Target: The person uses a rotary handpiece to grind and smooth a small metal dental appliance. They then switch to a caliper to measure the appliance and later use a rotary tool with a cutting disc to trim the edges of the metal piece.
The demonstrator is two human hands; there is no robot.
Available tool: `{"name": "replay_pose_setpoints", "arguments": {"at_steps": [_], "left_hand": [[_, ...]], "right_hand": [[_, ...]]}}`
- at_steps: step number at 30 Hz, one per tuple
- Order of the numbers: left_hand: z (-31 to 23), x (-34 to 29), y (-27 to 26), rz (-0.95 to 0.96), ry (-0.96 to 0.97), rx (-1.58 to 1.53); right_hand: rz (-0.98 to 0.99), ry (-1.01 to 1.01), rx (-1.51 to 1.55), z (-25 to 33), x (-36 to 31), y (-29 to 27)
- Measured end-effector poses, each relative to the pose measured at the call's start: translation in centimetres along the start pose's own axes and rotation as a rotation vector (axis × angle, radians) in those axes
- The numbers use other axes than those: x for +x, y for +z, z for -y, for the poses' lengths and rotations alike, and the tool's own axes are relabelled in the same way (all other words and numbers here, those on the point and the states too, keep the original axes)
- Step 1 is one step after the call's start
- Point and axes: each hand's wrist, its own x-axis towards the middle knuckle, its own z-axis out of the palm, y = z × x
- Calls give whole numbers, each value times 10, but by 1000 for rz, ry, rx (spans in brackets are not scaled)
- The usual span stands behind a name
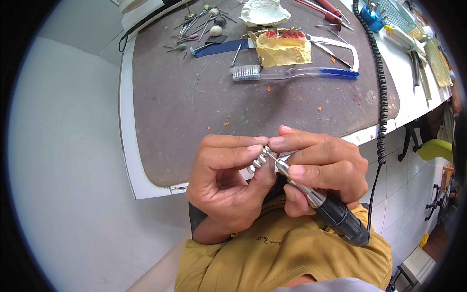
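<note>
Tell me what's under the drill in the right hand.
Below the drill, the mustard shirt shows around its black grip. The shirt directly beneath the grip is covered, and whatever lies behind the right hand cannot be seen.

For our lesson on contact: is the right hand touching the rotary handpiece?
Touching: the head view shows the right hand with its thumb on the rotary handpiece.

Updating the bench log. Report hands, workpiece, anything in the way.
Left hand pinching silvery metal piece. Right hand gripping black-and-silver rotary handpiece, tip at the piece, contact unclear. Toothbrush lies farther off on the mat, apart from both hands.
</note>
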Motion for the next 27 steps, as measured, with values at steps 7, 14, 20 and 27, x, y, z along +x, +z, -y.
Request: {"name": "replay_pose_setpoints", "arguments": {"at_steps": [7,14,20,27], "left_hand": [[1,0,1,4,6,-12],[0,1,0,38,-50,-91],[-7,9,0,30,-214,-232],[-14,13,10,-26,-277,-162]], "right_hand": [[-11,-26,-14,-2,0,1],[13,-19,3,-3,-2,-4],[-113,30,128,-7,-8,-6],[-215,268,120,8,9,-40]]}}
